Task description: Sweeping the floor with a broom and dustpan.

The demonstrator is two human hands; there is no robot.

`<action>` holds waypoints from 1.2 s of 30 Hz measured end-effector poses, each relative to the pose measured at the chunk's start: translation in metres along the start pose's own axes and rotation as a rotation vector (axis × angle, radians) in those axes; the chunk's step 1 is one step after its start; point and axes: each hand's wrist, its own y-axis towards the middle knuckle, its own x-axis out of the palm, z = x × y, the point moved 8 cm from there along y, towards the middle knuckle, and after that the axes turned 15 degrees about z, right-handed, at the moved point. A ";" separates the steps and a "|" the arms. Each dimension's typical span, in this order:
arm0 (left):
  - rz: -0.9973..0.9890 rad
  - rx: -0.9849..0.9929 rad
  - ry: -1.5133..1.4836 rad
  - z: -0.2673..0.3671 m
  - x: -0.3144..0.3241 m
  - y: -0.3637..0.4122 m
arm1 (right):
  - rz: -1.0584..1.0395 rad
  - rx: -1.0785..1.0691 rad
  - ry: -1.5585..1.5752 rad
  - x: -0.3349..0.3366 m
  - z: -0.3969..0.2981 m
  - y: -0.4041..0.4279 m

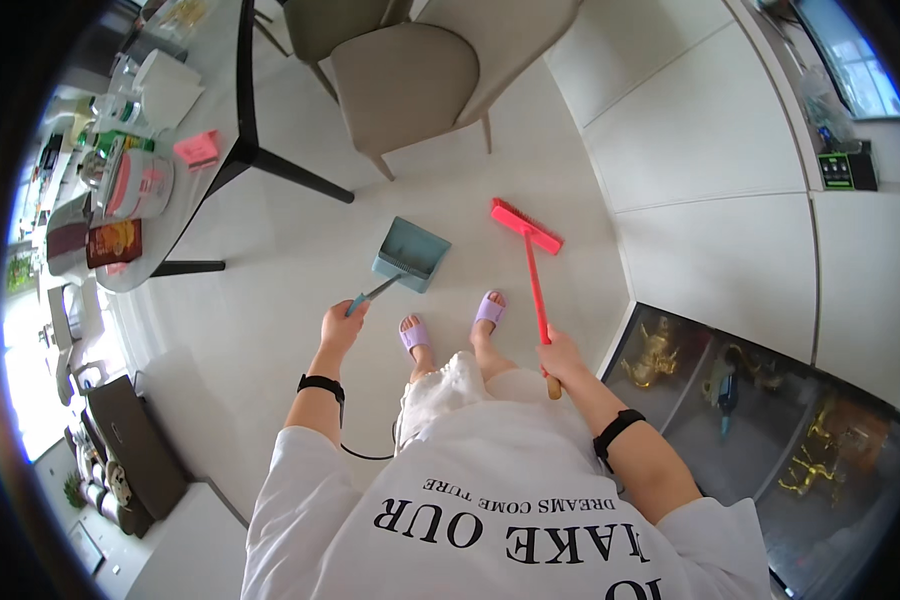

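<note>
My left hand (340, 327) grips the handle of a grey-blue dustpan (412, 251), whose pan rests on the pale floor ahead of my feet. A comb-like toothed edge runs along the pan near its handle. In my right hand (562, 355) is the red stick of a broom (535, 281), with a tan end showing below the fist. The broom's red bristled head (526, 226) is on or just above the floor, to the right of the dustpan and apart from it. Whether any dirt lies in the pan or beside the broom is too small to tell.
A table (217, 97) with black legs, crowded with bottles and packets, stands at the left. Beige chairs (409, 82) are ahead. White cabinets (697, 142) line the right side, beside a glass-fronted display case (750, 405). Purple slippers (414, 332) are on my feet.
</note>
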 end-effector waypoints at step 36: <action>0.143 -0.007 -0.218 -0.115 -0.113 -0.009 | -0.124 -0.002 0.272 0.053 -0.059 -0.084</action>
